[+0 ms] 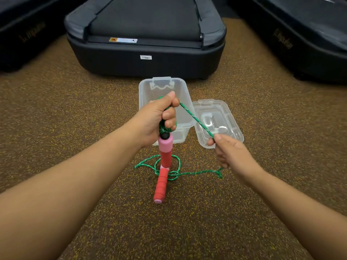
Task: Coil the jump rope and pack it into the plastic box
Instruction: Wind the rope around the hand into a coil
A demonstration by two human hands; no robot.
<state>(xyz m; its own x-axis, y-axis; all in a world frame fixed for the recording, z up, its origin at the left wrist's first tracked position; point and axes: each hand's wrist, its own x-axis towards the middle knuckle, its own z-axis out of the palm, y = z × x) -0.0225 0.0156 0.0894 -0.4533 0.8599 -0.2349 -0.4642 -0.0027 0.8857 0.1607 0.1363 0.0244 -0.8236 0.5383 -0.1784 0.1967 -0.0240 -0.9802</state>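
The left hand [157, 119] grips wound green rope [195, 117] above the clear box [148, 89]. The right hand [227, 151] pinches rope beside the lid [231, 117]. Soft red handles [161, 182] and loose rope lie near the box on speckled floor [75, 109].

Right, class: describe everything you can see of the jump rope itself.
The jump rope is a green braided cord with pink and red foam handles. The left hand grips a wound bundle of cord above one handle, which hangs downward. The right hand pinches a taut stretch running from that bundle. The rest lies in loose loops on the speckled floor, beside the second handle. None is in the box yet.
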